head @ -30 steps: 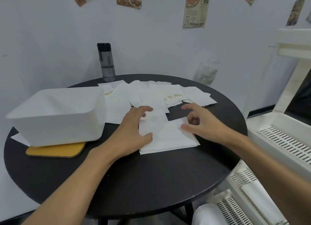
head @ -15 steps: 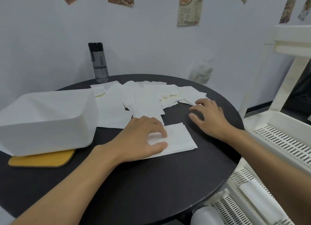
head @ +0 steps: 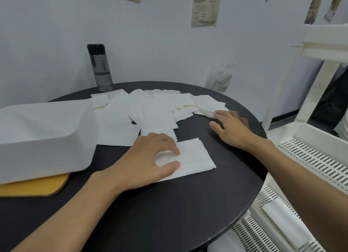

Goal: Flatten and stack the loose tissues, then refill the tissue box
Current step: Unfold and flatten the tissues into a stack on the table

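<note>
Single head-worn wide-angle view, looking forward and down from the near edge of a round black table (head: 169, 214). Close in — both forearms enter from the bottom corners, left hand (head: 148, 157) and right hand (head: 233, 129) near frame centre. Faces a pale wall (head: 150, 44) behind the table, with straight lines bowed toward the edges. White slatted rack (head: 310, 157) cut off at right — probably standing just beside the table. No second view to overlap with.

Bottle (head: 101, 69); perhaps bag (head: 219, 79) behind.
</note>
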The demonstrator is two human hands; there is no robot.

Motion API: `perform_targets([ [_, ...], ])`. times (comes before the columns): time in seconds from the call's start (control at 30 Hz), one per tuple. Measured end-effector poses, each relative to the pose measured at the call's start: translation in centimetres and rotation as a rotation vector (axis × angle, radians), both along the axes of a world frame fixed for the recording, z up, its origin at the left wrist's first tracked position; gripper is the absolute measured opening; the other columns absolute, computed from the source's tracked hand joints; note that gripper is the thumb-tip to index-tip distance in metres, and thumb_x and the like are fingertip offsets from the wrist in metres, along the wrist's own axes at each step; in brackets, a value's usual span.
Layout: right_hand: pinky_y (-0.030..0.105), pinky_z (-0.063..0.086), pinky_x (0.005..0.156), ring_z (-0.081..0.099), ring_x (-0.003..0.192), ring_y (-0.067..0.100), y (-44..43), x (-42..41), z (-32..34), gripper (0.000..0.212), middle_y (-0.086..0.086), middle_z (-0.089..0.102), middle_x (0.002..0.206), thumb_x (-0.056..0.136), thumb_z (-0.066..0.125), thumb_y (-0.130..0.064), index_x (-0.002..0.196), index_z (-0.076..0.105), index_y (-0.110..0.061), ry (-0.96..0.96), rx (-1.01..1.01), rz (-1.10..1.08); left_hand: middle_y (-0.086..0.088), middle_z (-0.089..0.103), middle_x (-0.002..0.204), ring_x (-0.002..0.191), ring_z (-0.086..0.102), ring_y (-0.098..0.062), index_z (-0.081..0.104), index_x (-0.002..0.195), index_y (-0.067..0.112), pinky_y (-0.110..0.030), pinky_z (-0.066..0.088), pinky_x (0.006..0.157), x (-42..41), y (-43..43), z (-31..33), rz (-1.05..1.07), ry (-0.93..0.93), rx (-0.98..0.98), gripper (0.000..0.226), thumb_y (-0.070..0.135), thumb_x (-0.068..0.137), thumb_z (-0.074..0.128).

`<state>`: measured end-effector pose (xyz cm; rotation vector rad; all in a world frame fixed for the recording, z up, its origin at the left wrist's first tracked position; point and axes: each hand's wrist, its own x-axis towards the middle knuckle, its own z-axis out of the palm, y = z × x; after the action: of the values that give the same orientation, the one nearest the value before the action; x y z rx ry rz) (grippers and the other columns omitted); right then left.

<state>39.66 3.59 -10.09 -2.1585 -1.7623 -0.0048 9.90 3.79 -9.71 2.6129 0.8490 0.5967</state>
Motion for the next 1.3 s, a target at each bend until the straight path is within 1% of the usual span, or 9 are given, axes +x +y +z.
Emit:
perform_targets([
  [0.23,0.04,0.021,0.113,0.035,0.138,0.013,-0.9,-0.3,0.1,0.038,-0.009,0.05,0.146,0.104,0.04,-0.033,0.135,0.058,-0.02,0.013,0.226,0.053,0.036,0.051,0.122,0.125,0.039,0.011,0.066,0.107,0.043,-0.016,0.023,0.105,-0.1,-0.1,-0.2,0.011,-0.01,-0.018,0.047,0.07,0.075,0.045],
  [0.37,0.045,0.037,0.111,0.054,0.121,0.011,-2.1,-0.7,0.2,0.03,-0.005,0.062,0.13,0.103,0.047,-0.019,0.123,0.069,-0.012,0.137,0.471,0.123,0.034,0.052,0.122,0.124,0.04,0.011,0.066,0.107,0.042,-0.018,0.024,0.106,0.0,-0.1,-0.2,0.015,-0.019,-0.03,0.047,0.069,0.074,0.046],
  [0.43,0.029,0.045,0.104,0.056,0.109,0.005,-2.8,-1.1,0.5,0.027,-0.004,0.064,0.124,0.102,0.05,-0.014,0.118,0.071,-0.009,0.239,0.559,0.138,0.035,0.052,0.121,0.124,0.04,0.011,0.066,0.106,0.041,-0.019,0.025,0.105,0.0,-0.1,-0.2,0.019,-0.019,-0.027,0.047,0.069,0.075,0.046],
  [0.53,0.006,0.043,0.092,0.056,0.108,0.001,-3.6,-1.9,1.2,0.025,-0.002,0.063,0.122,0.1,0.053,-0.007,0.117,0.071,-0.005,0.353,0.658,0.142,0.035,0.052,0.119,0.124,0.04,0.011,0.067,0.104,0.041,-0.018,0.023,0.104,0.0,0.0,-0.4,0.032,-0.027,-0.016,0.04,0.066,0.078,0.05],
  [0.63,0.007,0.046,0.094,0.06,0.112,0.009,-4.2,-2.7,2.3,0.026,-0.004,0.061,0.123,0.096,0.057,-0.001,0.12,0.069,-0.004,0.448,0.728,0.133,0.031,0.056,0.117,0.122,0.044,0.007,0.067,0.102,0.039,-0.02,0.025,0.105,-0.1,0.2,-0.5,0.085,-0.122,-0.014,0.016,0.048,0.09,0.061],
  [0.77,0.008,0.049,0.088,0.066,0.106,0.014,-5.0,-4.0,3.9,0.027,-0.011,0.063,0.115,0.094,0.061,0.003,0.116,0.07,-0.01,0.62,0.79,0.155,0.026,0.06,0.115,0.118,0.049,0.002,0.063,0.104,0.039,-0.022,0.033,0.102,-0.3,0.2,-0.1,0.205,-0.333,-0.072,0.008,0.037,0.097,0.059],
  [1.07,0.014,0.049,0.084,0.068,0.096,-0.001,-5.9,-7.4,5.0,0.03,-0.005,0.066,0.119,0.092,0.06,0.008,0.104,0.071,-0.018,0.983,0.757,0.303,0.011,0.06,0.121,0.108,0.064,-0.005,0.042,0.135,0.032,-0.016,0.048,0.085,-0.1,-0.2,1.6,0.314,-0.729,-0.406,0.056,0.03,0.089,0.074],
  [1.2,0.015,0.051,0.079,0.07,0.089,0.003,-5.8,-8.3,4.3,0.03,-0.009,0.067,0.116,0.091,0.061,0.007,0.101,0.071,-0.019,1.064,0.691,0.311,0.003,0.075,0.095,0.081,0.07,-0.007,0.04,0.136,0.032,-0.017,0.048,0.078,-0.3,-0.4,2.2,0.331,-0.857,-0.493,0.062,0.025,0.087,0.077],
  [1.3,0.019,0.053,0.083,0.071,0.092,0.008,-5.8,-8.6,3.8,0.027,-0.004,0.068,0.12,0.091,0.062,0.007,0.106,0.071,-0.014,1.113,0.657,0.295,0.005,0.075,0.077,0.068,0.066,-0.008,0.043,0.133,0.028,-0.023,0.052,0.076,-0.4,-0.3,2.3,0.322,-0.909,-0.465,0.058,0.012,0.088,0.075],
])
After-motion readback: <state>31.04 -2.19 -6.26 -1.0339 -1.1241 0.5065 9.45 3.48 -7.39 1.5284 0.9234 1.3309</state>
